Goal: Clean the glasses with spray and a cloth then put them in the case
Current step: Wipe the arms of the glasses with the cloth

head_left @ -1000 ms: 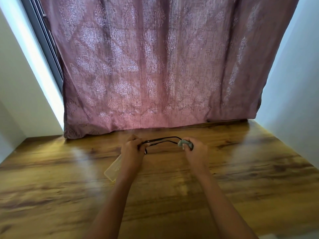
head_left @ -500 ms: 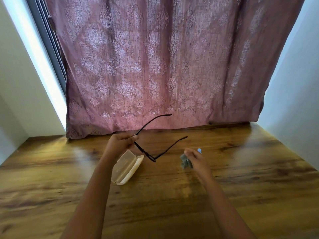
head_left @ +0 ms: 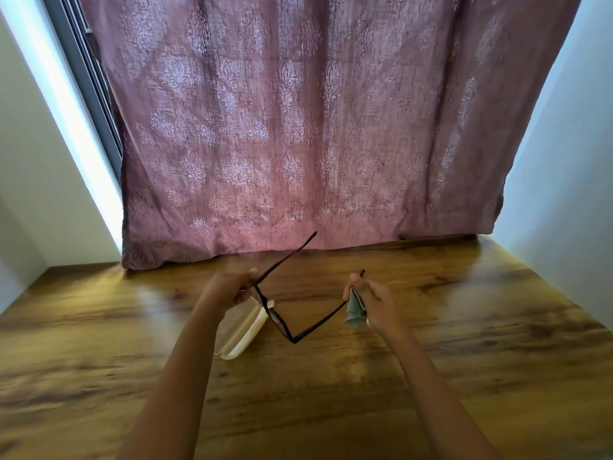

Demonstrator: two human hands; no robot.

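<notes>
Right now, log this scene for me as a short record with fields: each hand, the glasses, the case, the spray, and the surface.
left hand: grips the glasses at one front corner
right hand: holds a bunched cloth, close to the tip of one temple
glasses: dark frame, both temples unfolded, held above the table
case: pale, open, lying on the table below the left hand
spray: not in view
table: wood grain
backdrop: mauve patterned curtain
</notes>
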